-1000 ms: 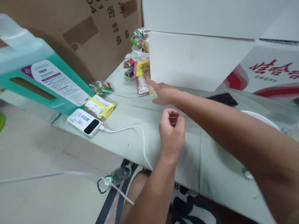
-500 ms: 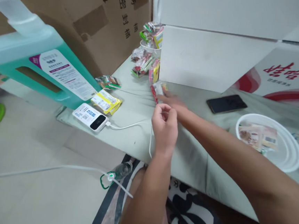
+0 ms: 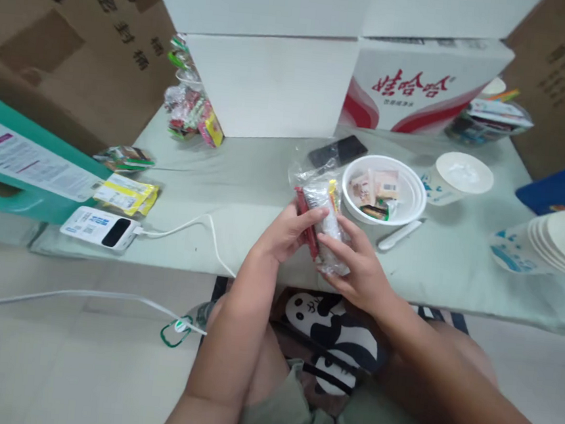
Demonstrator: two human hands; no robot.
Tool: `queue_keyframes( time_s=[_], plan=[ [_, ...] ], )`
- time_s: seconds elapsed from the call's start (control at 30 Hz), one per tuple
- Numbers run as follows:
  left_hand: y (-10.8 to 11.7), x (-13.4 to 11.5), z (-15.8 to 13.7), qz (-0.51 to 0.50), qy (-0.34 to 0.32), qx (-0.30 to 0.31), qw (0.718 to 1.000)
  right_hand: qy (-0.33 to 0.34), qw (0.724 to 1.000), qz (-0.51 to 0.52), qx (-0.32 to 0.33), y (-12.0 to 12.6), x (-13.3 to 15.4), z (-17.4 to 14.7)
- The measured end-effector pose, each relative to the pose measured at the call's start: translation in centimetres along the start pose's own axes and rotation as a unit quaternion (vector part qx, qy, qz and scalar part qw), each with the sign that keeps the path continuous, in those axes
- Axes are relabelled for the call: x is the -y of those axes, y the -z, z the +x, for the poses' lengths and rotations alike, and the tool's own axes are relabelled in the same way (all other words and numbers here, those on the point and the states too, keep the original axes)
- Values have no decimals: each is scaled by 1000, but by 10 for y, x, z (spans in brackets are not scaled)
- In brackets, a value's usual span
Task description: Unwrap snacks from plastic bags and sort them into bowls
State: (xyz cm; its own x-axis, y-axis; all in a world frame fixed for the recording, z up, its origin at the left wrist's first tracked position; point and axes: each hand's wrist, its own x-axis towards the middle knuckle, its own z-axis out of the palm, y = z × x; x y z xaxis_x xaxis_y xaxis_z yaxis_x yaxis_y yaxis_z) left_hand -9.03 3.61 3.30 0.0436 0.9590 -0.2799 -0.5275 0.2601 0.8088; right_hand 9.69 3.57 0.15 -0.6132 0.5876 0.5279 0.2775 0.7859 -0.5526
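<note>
Both my hands hold a small bundle of snack packets [image 3: 329,224] above the front part of the table. The bundle shows a red packet, a silvery-white one and a bit of yellow, with clear plastic film sticking up at its top. My left hand [image 3: 288,231] grips the red side, thumb across the front. Curled around the opposite side and lower end is my right hand [image 3: 364,265]. Just beyond them stands a white plastic bowl [image 3: 419,201] with small packets inside. A dark phone [image 3: 338,152] lies behind the clear film, and a white utensil [image 3: 399,235] rests beside the bowl.
At left are a power bank [image 3: 96,227] with a white cable, yellow packets [image 3: 126,193] and a green-liquid jug [image 3: 29,170]. Wrapped snacks [image 3: 192,112] lie near the white boxes [image 3: 268,85]. Paper cups [image 3: 547,242] stand at right, another cup [image 3: 463,178] behind.
My right hand has come back from the snack pile with the packet bundle, and my left hand has joined it on the bundle. The view has swung right, bringing in the cups.
</note>
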Motion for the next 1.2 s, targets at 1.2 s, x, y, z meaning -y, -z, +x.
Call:
queue_keyframes(
  time_s=[1.2],
  plan=[
    [-10,52,34,292,-157,-92,939,32,995,38,82,18,-39,-44]
  ],
)
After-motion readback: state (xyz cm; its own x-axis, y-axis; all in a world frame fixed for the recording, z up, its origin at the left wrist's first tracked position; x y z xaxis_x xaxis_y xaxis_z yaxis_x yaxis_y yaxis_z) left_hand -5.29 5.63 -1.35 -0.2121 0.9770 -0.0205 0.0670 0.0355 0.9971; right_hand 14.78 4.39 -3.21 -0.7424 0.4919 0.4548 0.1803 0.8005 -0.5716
